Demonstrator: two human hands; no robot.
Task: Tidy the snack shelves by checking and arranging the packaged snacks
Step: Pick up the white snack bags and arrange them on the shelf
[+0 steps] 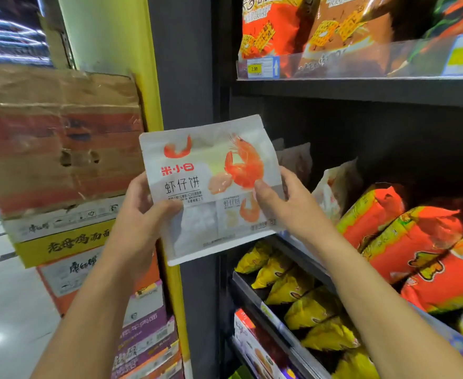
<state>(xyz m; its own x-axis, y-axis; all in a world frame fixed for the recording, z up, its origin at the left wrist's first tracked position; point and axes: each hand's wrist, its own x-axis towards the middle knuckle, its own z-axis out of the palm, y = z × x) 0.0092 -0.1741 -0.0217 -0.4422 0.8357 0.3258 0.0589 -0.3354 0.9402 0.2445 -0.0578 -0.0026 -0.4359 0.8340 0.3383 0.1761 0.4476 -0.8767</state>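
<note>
SNACK AISLE: I hold a white shrimp-cracker pouch upright in front of the shelving, with both hands on it. The left hand grips its left edge with the thumb laid across the front. The right hand pinches the right edge, thumb on the printed prawn. The pouch is in the air, clear of the middle shelf, where similar white pouches lean beside orange bags. Yellow bags fill the tier below, and stacked cartons stand to the left. I judge the pouch light and soft (small wrapped packets show through its clear window), its film likely slick and its contents brittle. The side seams look the safest place to grip, rather than squeezing the middle. The flat base should let it stand once shelved.
</note>
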